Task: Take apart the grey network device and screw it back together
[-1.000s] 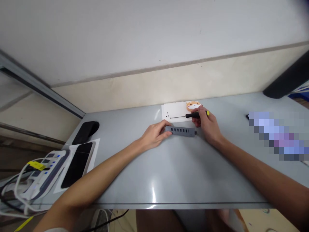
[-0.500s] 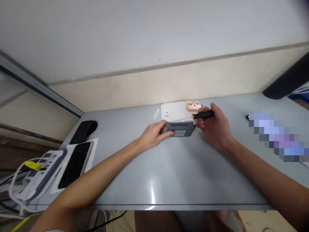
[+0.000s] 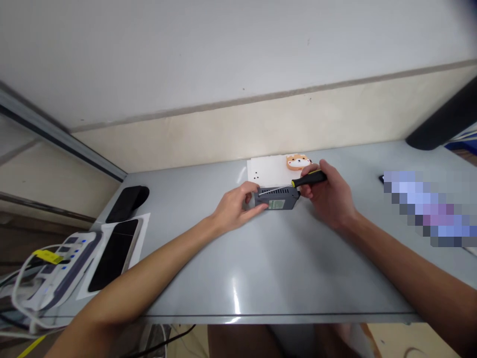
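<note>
My left hand (image 3: 238,205) grips the left end of a small dark grey box (image 3: 285,199) with a row of vent slots and a pale label. In my right hand (image 3: 330,196) is a screwdriver (image 3: 311,178) with a black and yellow handle. Its thin shaft crosses the slotted side, and the tip lies at that side's left end, close to my left fingers. White paper (image 3: 266,169) lies behind the box, with a few tiny dark pieces on its left part. An orange and white animal-face item (image 3: 297,162) rests on the paper's right part.
On the left are a black object (image 3: 124,204), a dark phone (image 3: 114,256) on white paper and a power strip (image 3: 65,271) with cables. A blurred-out item (image 3: 425,209) lies at the right, below a black tube (image 3: 439,124).
The screwdriver tip has moved down from above the box's top edge onto the left end of the slotted side. The box is tilted slightly differently in my left hand.
</note>
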### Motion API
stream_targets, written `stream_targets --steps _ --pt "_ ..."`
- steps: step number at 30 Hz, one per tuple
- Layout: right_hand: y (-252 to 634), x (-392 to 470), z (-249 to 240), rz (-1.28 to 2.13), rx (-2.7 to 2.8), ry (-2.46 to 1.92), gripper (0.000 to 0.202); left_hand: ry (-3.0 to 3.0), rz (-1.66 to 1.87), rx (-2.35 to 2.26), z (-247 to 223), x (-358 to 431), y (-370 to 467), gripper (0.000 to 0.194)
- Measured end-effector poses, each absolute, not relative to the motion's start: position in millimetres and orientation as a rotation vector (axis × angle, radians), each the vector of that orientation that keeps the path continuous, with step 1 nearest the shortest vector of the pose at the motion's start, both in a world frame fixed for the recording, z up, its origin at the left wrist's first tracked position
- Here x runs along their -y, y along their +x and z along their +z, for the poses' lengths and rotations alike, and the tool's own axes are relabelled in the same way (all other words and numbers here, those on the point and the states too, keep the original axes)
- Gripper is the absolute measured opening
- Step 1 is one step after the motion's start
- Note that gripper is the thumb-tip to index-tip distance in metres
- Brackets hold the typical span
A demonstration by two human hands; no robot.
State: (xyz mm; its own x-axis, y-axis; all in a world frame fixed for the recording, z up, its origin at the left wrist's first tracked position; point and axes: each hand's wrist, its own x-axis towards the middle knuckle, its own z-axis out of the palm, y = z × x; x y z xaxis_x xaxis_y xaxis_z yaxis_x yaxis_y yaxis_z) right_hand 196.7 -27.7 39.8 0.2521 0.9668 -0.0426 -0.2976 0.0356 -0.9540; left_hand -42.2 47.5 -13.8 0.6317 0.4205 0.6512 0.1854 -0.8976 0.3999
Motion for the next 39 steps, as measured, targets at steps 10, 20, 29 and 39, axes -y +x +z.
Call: stream_targets --steps 10,20,29,39 --pt "200 22 37 1.114 0.720 -1.088 0.042 2.679 1.211 -0.366 -9 -48 -42 0.007" --pt "197 15 18 1.037 0.897 -1.358 0.058 2.752 1.197 -0.409 -16 -49 -44 0.008" --pt "197 16 15 1.003 0.971 -1.370 0.064 2.607 1.206 -0.385 -17 -47 -40 0.025" --pt "224 14 41 0.886 0.573 -1.102 0.044 2.448 1.315 -0.636 -9 -46 -39 0.017"
